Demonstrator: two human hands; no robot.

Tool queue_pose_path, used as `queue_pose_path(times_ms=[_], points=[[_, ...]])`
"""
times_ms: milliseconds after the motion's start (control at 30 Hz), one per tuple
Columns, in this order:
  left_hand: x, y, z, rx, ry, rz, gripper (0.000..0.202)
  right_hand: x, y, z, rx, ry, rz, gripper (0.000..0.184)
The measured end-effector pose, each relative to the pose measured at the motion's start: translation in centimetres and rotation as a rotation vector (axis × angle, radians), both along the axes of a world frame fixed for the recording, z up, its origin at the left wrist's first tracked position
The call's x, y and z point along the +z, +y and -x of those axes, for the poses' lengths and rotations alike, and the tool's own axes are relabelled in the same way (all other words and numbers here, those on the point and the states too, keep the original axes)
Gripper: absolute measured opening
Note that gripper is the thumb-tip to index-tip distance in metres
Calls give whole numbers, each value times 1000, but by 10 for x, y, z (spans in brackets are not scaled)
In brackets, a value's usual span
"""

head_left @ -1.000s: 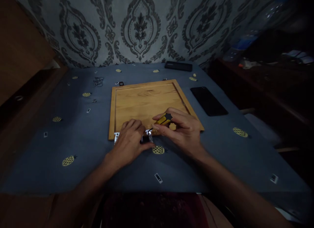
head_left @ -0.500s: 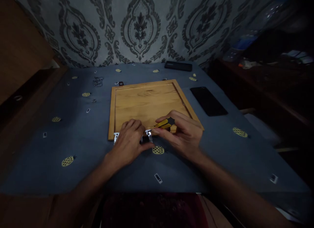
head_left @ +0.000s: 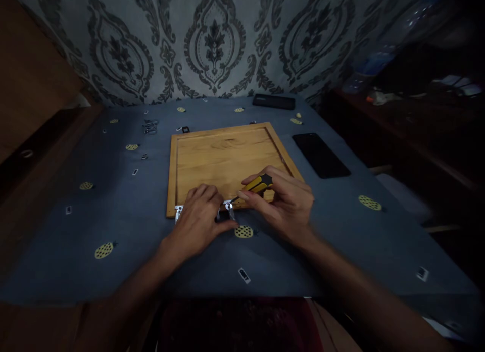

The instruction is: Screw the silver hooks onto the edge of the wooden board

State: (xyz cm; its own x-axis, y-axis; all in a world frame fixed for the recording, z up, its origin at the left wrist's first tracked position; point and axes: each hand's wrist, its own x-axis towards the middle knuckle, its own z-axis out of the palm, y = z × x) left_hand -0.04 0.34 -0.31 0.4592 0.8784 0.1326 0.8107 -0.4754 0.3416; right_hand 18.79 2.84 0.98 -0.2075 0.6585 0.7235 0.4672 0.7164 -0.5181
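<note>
Board point(head_left: 223, 165) lies flat on the desk point(head_left: 136, 261); metal fitting point(head_left: 228, 205) at its near edge, middle hidden by the left hand point(head_left: 199, 213). Left fingers bent side by side over it, thumb spread away (gripping or merely pressing, cannot tell). Right hand point(head_left: 288, 200) pinches the screwdriver point(head_left: 258, 184) between thumb and fingers, tip at the fitting's right end. Progress, judged: fitting lined up on the edge; driver work at this end unfinished, tightening or loosening unclear. Left end: screw state too small to tell.
</note>
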Motion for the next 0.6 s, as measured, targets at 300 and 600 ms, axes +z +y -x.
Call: queue_pose_path(times_ms=[300, 600], points=[[0, 0, 0, -4, 10, 0, 43, 0, 1, 1, -17, -6, -17, 25], [-1, 1, 1, -9, 9, 8, 41, -2, 3, 2, 6, -17, -27, 23]])
